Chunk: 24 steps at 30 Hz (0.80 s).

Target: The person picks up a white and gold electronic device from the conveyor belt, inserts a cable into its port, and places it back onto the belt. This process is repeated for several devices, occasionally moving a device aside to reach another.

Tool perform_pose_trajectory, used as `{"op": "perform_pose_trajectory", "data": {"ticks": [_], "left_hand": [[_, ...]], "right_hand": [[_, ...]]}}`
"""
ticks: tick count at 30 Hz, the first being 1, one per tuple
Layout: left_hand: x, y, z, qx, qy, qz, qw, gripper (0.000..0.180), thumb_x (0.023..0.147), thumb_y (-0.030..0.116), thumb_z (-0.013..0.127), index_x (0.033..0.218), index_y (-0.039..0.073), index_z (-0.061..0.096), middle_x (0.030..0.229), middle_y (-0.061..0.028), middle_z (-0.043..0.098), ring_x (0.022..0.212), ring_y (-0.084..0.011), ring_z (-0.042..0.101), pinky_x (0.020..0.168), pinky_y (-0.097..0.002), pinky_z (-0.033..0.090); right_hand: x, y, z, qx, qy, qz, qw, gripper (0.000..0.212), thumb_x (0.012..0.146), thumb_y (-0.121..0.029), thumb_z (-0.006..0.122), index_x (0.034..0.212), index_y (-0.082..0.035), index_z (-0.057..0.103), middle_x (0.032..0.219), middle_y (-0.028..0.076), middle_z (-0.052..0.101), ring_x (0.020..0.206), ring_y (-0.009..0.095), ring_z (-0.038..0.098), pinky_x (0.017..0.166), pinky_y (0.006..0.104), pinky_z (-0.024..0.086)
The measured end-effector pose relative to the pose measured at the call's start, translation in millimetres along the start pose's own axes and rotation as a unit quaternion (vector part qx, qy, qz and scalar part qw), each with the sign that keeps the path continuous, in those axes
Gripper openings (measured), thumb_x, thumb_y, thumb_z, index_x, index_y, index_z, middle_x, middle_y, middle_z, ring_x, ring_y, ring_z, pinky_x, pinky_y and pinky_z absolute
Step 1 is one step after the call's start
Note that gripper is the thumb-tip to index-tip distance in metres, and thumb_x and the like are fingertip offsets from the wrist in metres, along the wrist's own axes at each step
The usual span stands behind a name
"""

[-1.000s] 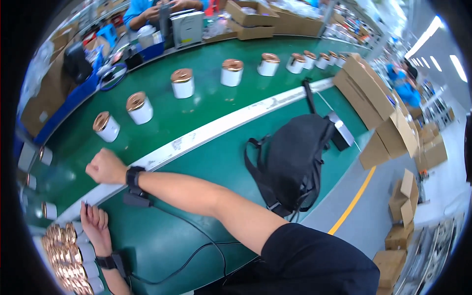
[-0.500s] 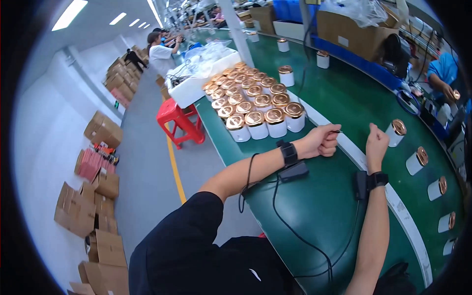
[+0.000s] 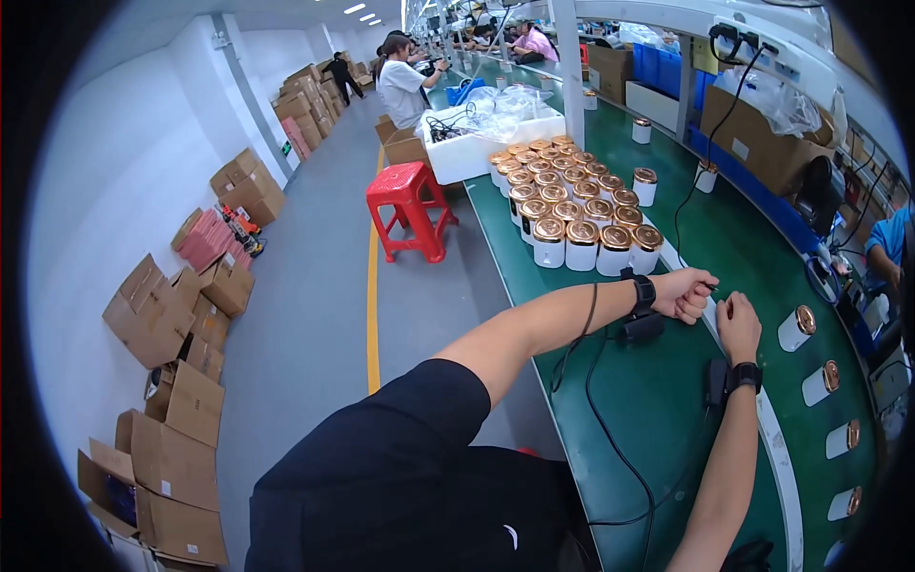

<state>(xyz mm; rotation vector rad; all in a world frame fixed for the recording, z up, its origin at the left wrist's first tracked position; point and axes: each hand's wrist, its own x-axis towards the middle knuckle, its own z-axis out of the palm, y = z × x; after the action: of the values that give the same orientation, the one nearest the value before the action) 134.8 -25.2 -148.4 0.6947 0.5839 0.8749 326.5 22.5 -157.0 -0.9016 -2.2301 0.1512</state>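
Note:
My left hand (image 3: 682, 296) is closed over the green bench, close to the pale strip along the conveyor. A small dark piece (image 3: 710, 286), too small to name, sticks out between its thumb and fingers. Just right of it my right hand (image 3: 739, 329) has its fingers curled in, and whatever they hold is hidden. A small gap separates the two hands. Black straps with small boxes sit on both wrists, and thin black cables (image 3: 620, 439) trail from them over the bench. Behind my left hand stand several white jar-shaped units (image 3: 615, 250) with shiny copper lids, packed in rows.
More copper-lidded units (image 3: 797, 328) stand spaced along the green conveyor (image 3: 762, 238). A white foam box (image 3: 467, 157) with plastic bags sits beyond the rows. A red stool (image 3: 412, 205) stands in the aisle, cartons (image 3: 176, 458) along the wall. Other people work farther off and at right.
The view has swung, so the bench and units sit farther right in the picture. My hands have come closer together, and my right hand has tilted toward the left one.

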Motion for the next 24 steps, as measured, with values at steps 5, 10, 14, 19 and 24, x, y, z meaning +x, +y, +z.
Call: {"op": "perform_pose_trajectory", "data": {"ticks": [5, 10, 14, 19, 24], "left_hand": [[-3, -3, -4, -0.003, 0.017, 0.006, 1.0, 0.045, 0.099, 0.034, 0.043, 0.059, 0.02, 0.026, 0.047, 0.0068, 0.017, 0.038, -0.0082, 0.017, 0.039, -0.0255, 0.017], [0, -1, 6, 0.039, 0.039, 0.008, 0.998, 0.045, 0.099, 0.033, 0.044, 0.06, 0.019, 0.027, 0.048, 0.0068, 0.018, 0.038, -0.0081, 0.019, 0.038, -0.0249, 0.018], [6, -7, 8, 0.039, 0.059, 0.028, 0.997, 0.043, 0.098, 0.033, 0.045, 0.06, 0.019, 0.029, 0.046, 0.006, 0.02, 0.036, -0.0083, 0.019, 0.037, -0.026, 0.016], [3, -13, -4, 0.027, 0.115, 0.098, 0.988, 0.043, 0.096, 0.03, 0.052, 0.06, 0.016, 0.033, 0.045, 0.0037, 0.025, 0.035, -0.01, 0.026, 0.036, -0.0265, 0.02], [-1, -15, 9, 0.071, 0.168, 0.154, 0.971, 0.04, 0.093, 0.025, 0.058, 0.061, 0.012, 0.038, 0.048, 0.0008, 0.032, 0.04, -0.013, 0.035, 0.04, -0.0285, 0.029]], "right_hand": [[-11, -5, -2, -0.058, -0.046, 0.021, 0.997, 0.024, 0.09, -0.026, 0.052, 0.083, -0.003, 0.052, 0.083, 0.015, 0.058, 0.083, 0.034, 0.059, 0.071, 0.0462, 0.047], [-25, -2, 3, -0.115, -0.024, 0.011, 0.993, 0.026, 0.09, -0.027, 0.052, 0.084, -0.002, 0.054, 0.088, 0.015, 0.057, 0.086, 0.035, 0.058, 0.075, 0.0462, 0.048], [-34, 3, -1, -0.169, -0.009, 0.012, 0.985, 0.028, 0.089, -0.03, 0.053, 0.086, -0.001, 0.056, 0.09, 0.017, 0.057, 0.089, 0.035, 0.058, 0.077, 0.0463, 0.048], [-39, -4, 0, -0.194, 0.024, 0.022, 0.98, 0.031, 0.086, -0.032, 0.057, 0.087, -0.002, 0.059, 0.09, 0.016, 0.058, 0.09, 0.034, 0.057, 0.078, 0.0464, 0.047], [-41, -11, -4, -0.238, 0.035, 0.045, 0.97, 0.03, 0.089, -0.03, 0.055, 0.087, -0.001, 0.058, 0.088, 0.017, 0.058, 0.088, 0.034, 0.057, 0.077, 0.0453, 0.047]]}}
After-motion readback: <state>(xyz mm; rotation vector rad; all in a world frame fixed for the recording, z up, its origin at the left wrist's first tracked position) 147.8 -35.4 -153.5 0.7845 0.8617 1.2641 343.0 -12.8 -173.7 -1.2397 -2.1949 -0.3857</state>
